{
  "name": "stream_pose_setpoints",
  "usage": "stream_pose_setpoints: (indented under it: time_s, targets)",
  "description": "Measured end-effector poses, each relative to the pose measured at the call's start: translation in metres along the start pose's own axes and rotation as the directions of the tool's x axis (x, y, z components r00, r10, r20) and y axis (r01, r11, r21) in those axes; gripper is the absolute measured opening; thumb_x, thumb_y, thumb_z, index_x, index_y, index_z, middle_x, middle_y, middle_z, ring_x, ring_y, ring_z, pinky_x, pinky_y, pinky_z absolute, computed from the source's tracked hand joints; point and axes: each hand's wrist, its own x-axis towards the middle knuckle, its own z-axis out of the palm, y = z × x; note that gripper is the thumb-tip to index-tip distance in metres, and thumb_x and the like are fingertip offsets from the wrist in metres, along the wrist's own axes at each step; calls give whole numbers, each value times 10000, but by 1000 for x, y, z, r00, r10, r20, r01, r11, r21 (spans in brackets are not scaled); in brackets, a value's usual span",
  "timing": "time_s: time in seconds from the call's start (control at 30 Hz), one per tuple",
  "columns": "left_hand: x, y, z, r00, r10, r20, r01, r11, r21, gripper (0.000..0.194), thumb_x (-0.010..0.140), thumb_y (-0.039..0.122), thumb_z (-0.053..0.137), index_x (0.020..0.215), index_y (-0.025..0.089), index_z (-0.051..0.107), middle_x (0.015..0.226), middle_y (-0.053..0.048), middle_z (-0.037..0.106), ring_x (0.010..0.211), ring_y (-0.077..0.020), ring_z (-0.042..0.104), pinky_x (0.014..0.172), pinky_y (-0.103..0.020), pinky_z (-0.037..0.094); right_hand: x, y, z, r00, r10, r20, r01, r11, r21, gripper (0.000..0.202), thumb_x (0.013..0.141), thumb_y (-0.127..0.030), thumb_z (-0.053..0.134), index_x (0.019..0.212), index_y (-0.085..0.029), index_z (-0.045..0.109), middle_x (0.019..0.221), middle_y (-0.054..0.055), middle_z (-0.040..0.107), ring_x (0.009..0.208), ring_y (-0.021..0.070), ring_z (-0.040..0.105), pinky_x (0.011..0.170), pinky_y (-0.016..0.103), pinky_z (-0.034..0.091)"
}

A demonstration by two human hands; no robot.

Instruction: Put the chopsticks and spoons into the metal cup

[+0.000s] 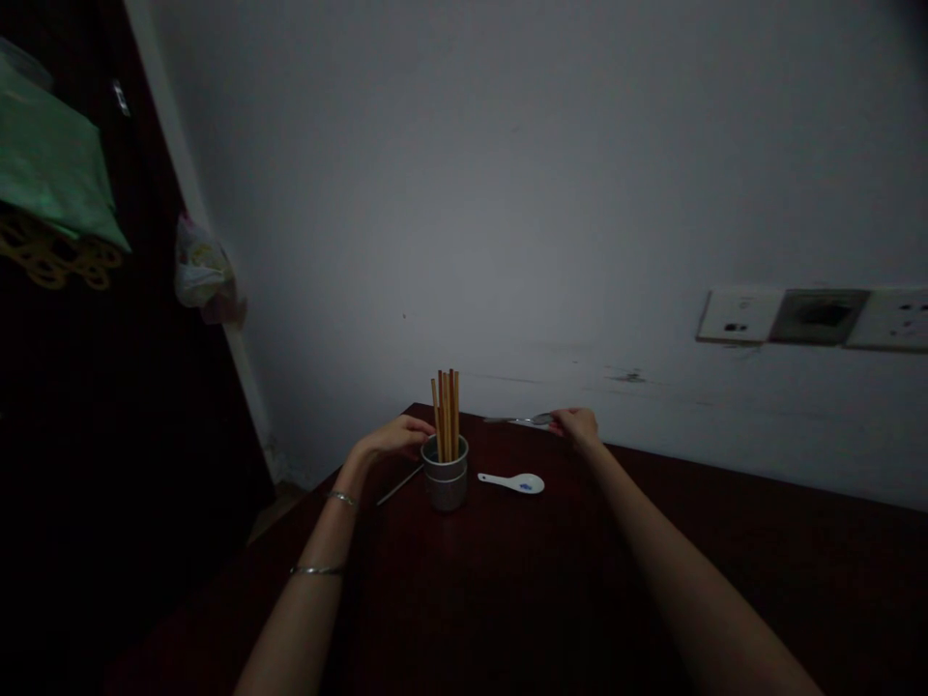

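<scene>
A grey metal cup (446,483) stands upright on the dark red table, with several wooden chopsticks (448,416) upright in it. My left hand (395,437) is at the cup's left rim, fingers curled against it and partly hidden. A thin stick (398,485) lies on the table below that hand. My right hand (576,425) is closed on a metal spoon (518,420) near its bowl end, the handle pointing left, by the table's back edge. Between the hands, right of the cup, lies a white soup spoon (514,482) with a blue mark in its bowl.
The table (493,590) meets a grey wall (471,222) behind. Sockets and a switch plate (739,316) are on the wall at right. At left are a dark door (123,387), a hanging green cloth (54,150) and a plastic bag (203,271).
</scene>
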Motion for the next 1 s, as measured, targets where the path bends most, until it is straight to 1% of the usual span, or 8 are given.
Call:
stream_pose_setpoints:
  time_s: [0.1,0.2,0.33,0.47,0.63,0.8,0.9,1.0]
  targets:
    - [-1,1,1,1000,-17,-23,16,999,-49,235,672,235,583,859,106,641,716,-39,617,609,-107,512,611,-258,379,-2,20,6,998,67,2,-67,997,36,60,686,-68,570,655,-116,553,497,52,614,526,163,648,500,200,548]
    - [-2,3,2,999,-35,-19,34,998,-60,217,667,224,586,846,115,644,709,-31,616,606,-104,506,606,-251,372,-3,32,14,993,120,11,-120,991,55,71,687,-59,572,676,-120,538,578,82,646,600,184,670,529,206,559]
    - [-2,5,3,999,-42,-25,40,998,-46,206,668,211,584,839,117,651,723,-32,617,612,-102,501,603,-245,365,-3,40,23,985,171,19,-172,984,46,97,674,-55,599,693,-127,536,710,119,675,678,204,680,545,208,566]
    - [-1,4,2,998,-45,-32,44,998,-48,214,668,206,583,849,113,652,734,-39,620,616,-107,503,608,-254,369,-3,44,29,978,208,34,-208,978,0,96,668,-58,626,710,-113,559,742,141,677,695,215,680,542,214,568]
    - [-1,2,3,999,-29,-26,27,998,-60,233,672,207,569,869,108,645,729,-44,623,607,-108,512,614,-261,382,-7,47,33,970,226,90,-218,972,-90,136,640,-85,683,731,-72,583,655,125,669,590,196,671,533,228,567]
    - [-1,3,4,1000,-14,-6,14,1000,-25,225,666,222,565,845,115,651,734,-39,634,621,-109,527,621,-247,401,-14,44,34,956,225,190,-187,962,-200,151,619,-117,716,688,-65,593,502,71,630,482,149,635,484,183,539]
    - [-2,4,4,1000,-8,2,8,1000,5,241,675,223,555,871,127,658,768,-44,646,645,-117,538,626,-248,405,-20,40,34,940,223,257,-147,947,-284,151,631,-160,713,630,-64,597,456,68,609,394,119,582,387,159,483]
    - [-3,5,4,1000,-10,-17,11,1000,22,248,674,222,557,880,133,662,780,-51,651,660,-126,545,627,-254,405,-25,35,36,920,226,321,-96,923,-374,194,610,-204,730,576,-66,599,433,76,598,320,98,518,295,150,391]
